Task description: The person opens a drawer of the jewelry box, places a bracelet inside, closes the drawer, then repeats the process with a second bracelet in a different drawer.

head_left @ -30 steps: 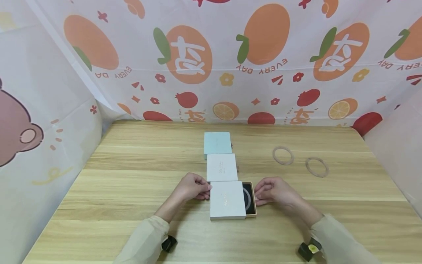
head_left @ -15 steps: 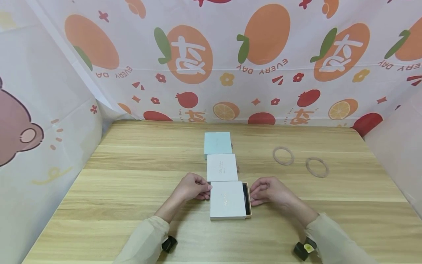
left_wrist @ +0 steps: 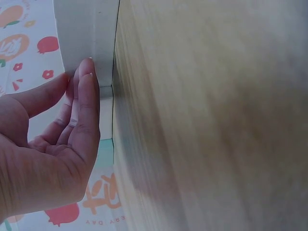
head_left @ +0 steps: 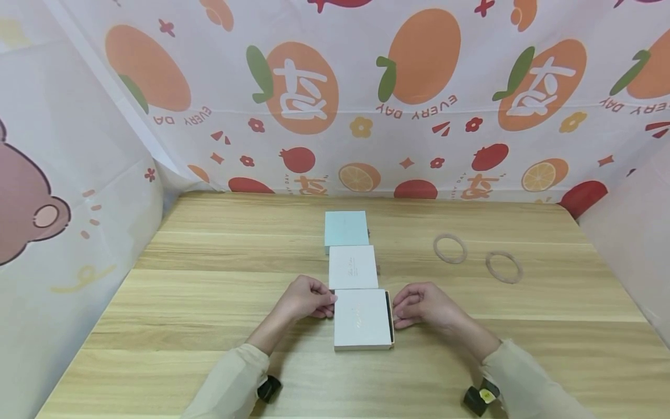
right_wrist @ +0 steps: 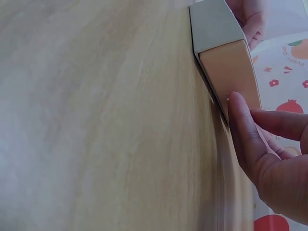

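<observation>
A white gift box (head_left: 362,319) of the sliding-drawer kind lies at the near end of a row of boxes. Only a thin strip of its drawer (head_left: 389,317) shows past the sleeve's right side. My left hand (head_left: 309,298) is at the left side, fingers fairly straight along the side wall and thumb at the top edge, as the left wrist view shows. At the other side, my right hand (head_left: 426,305) touches the drawer's tan end face (right_wrist: 231,72) with extended fingertips. The bangle inside the drawer is now hidden.
Behind it lie another white box (head_left: 353,266) and a light blue box (head_left: 346,228), each with a small dark tab on its right. Two pale bangles, a left one (head_left: 450,249) and a right one (head_left: 503,267), lie on the wooden table (head_left: 209,262). A fruit-print cloth (head_left: 361,75) hangs behind.
The drawer has slid left into its sleeve, covering the bangle that showed earlier. My right hand has moved left along with it; my left hand has stayed put at the box.
</observation>
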### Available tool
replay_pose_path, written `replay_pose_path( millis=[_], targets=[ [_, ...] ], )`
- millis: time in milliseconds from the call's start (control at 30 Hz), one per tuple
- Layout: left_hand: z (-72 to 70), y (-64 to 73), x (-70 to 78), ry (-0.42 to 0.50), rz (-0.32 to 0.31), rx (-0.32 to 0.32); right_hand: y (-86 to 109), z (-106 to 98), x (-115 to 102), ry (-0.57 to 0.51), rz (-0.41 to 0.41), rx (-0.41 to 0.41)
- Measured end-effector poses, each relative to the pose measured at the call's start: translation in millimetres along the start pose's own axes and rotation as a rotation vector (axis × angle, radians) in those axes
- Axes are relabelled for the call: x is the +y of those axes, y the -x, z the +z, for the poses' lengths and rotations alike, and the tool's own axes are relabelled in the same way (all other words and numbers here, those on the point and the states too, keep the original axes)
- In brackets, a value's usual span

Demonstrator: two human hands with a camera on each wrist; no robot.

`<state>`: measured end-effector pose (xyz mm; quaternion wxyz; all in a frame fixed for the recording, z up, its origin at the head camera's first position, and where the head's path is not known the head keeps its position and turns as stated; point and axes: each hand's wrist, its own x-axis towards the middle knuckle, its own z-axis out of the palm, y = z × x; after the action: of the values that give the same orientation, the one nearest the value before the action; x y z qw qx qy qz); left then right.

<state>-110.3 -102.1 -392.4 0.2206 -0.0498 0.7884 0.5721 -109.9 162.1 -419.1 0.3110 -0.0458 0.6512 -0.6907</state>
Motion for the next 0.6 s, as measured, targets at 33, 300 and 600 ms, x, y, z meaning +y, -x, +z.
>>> replay_pose_path(
  millis=[33,300,600],
  targets=[
    [0.0,0.1,0.1,0.001,0.0,0.001,-0.2,0.5,0.0,0.0,0.0,-0.001],
    [0.9,-0.2,-0.1,0.008,-0.01,0.011,-0.2,5.9,-2.6,0.027,-0.003,-0.001],
    [0.4,0.3,0.3,-0.005,0.0,0.002,-3.3,7.7,-1.0,0.022,-0.008,0.001]
  ],
)
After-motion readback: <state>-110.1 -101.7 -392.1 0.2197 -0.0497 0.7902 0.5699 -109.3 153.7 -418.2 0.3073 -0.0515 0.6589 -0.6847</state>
